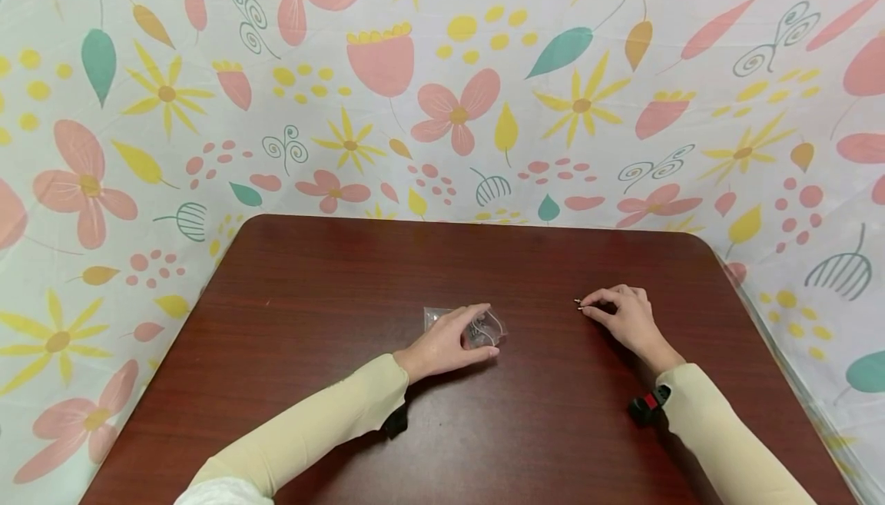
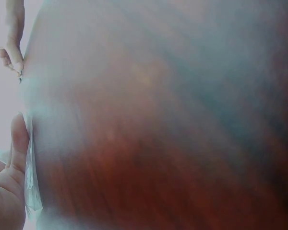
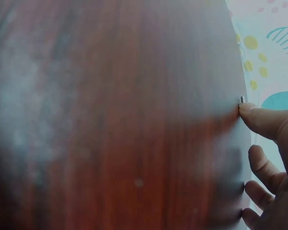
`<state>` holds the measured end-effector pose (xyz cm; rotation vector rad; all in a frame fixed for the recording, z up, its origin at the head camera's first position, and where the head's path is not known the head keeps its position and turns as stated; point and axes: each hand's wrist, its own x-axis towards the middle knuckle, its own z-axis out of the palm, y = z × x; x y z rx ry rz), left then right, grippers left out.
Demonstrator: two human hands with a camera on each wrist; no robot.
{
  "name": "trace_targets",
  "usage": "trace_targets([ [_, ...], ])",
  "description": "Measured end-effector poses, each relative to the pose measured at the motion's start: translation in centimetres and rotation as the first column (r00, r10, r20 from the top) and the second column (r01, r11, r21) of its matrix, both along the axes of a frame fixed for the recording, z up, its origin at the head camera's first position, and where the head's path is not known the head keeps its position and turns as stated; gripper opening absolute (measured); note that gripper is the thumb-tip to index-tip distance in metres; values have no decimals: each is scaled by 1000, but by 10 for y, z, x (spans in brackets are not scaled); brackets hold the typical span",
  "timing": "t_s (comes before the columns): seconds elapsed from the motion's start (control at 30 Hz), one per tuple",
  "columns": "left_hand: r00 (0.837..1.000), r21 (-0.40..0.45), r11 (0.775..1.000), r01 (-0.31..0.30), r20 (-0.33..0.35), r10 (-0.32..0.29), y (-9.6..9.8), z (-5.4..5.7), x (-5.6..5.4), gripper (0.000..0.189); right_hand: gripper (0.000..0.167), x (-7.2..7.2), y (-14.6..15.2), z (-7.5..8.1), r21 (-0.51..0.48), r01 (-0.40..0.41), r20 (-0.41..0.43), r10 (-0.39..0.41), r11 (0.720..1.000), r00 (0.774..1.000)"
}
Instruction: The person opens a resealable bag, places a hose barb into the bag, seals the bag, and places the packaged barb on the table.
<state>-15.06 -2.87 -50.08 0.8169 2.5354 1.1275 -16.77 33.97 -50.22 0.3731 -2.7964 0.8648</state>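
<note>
Metal piece (image 3: 242, 99) pinched by right hand (image 1: 631, 322) toward right edge of counter (image 1: 332, 274): likely light, stiff, slippery; best gripped midway. Clear bag (image 1: 495, 328), probably soft, spanned by left hand (image 1: 448, 342), fingers wide.

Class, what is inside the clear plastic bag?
In the clear plastic bag, a pale curved line and small greyish bits show, too small to identify. The left hand blocks its middle, hiding whatever lies there.

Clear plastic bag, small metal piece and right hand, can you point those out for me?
Clear plastic bag (image 1: 491, 329): head view, on the part showing between thumb and fingers.
Small metal piece (image 3: 242, 99): right wrist view, on its exposed end.
Right hand (image 1: 628, 321): head view, on its back.
</note>
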Motion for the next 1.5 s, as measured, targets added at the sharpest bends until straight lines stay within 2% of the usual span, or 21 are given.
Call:
trace_targets([
  [0.17,1000,3,1000,0,-3,0,0,0,0,81,8,0,1,-1,-3,-1,-21,1,1000,1000],
  [0.43,1000,-6,1000,4,-5,-4,0,0,0,82,8,4,0,-2,2,7,-7,-7,1000,1000],
  [0.77,1000,-6,1000,4,-4,-4,0,-1,0,81,6,11,-5,-3,-47,20,4,-20,999,1000],
  [1.23,1000,-6,1000,6,8,-6,0,0,0,82,12,25,-21,5,-76,-30,-58,25,997,998],
  [1.5,1000,0,1000,12,5,-12,0,0,0,82,13,31,-33,12,-90,-56,-44,52,994,998],
])
